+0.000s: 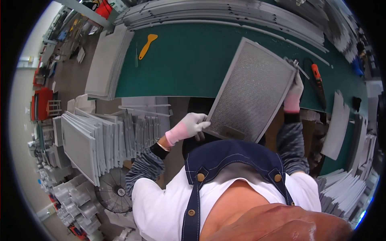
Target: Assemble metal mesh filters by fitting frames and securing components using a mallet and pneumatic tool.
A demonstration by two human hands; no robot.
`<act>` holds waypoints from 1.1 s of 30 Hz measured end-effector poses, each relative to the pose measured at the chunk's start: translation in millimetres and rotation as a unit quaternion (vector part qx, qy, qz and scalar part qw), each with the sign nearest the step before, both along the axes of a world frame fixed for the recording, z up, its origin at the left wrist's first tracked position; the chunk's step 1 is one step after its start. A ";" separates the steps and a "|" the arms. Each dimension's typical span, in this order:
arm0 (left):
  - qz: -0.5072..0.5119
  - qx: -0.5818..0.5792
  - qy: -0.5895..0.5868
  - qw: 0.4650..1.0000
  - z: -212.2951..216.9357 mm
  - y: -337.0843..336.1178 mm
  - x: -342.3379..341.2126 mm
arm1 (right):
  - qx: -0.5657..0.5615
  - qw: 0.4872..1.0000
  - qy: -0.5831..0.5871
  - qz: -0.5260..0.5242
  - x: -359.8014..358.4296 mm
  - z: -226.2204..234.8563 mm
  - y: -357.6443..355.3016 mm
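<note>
A framed metal mesh filter panel [253, 86] is held at a tilt, partly over the front edge of the green-topped table [181, 68]. My left hand [193, 125], in a white and pink glove, pinches the panel's frame near its lower left corner. My right hand [295, 90], gloved the same way, grips the frame at the right corner. Beside those right fingers shows a slim silvery metal piece [300, 68]; whether the hand holds it too I cannot tell. A small label plate sits on the mesh near the lower edge.
On the table lie a yellow scraper [148, 46], a thin screwdriver-like tool [136, 54], an orange-handled tool [317, 78] and a stack of grey sheets [106, 64]. Long metal strips [225, 14] line the back. Framed panels [92, 140] and a fan [114, 190] stand at left.
</note>
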State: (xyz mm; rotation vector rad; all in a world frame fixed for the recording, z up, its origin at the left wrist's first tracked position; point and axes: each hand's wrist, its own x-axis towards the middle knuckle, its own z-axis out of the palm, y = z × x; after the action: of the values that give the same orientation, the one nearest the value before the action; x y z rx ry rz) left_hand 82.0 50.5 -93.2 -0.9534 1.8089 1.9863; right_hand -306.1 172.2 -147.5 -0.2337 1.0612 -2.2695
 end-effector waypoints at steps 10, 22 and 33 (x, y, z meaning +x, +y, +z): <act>0.450 0.054 0.294 0.842 47.1 -131.7 -66.3 | -0.120 0.925 0.345 -0.105 -27.7 139.6 -40.5; -0.015 -0.760 0.407 0.506 91.7 -49.3 -192.9 | -0.005 0.900 0.411 -0.144 107.2 107.3 -46.6; 0.040 -0.749 0.448 0.487 72.7 -67.5 -200.4 | 0.257 0.787 0.548 0.119 53.8 135.2 -36.9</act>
State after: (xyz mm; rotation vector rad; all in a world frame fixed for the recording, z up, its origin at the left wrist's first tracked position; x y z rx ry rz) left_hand -118.4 -17.0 -20.4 0.0665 4.1543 0.0903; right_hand -252.3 135.3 -12.4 -1.4640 1.9971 -1.4022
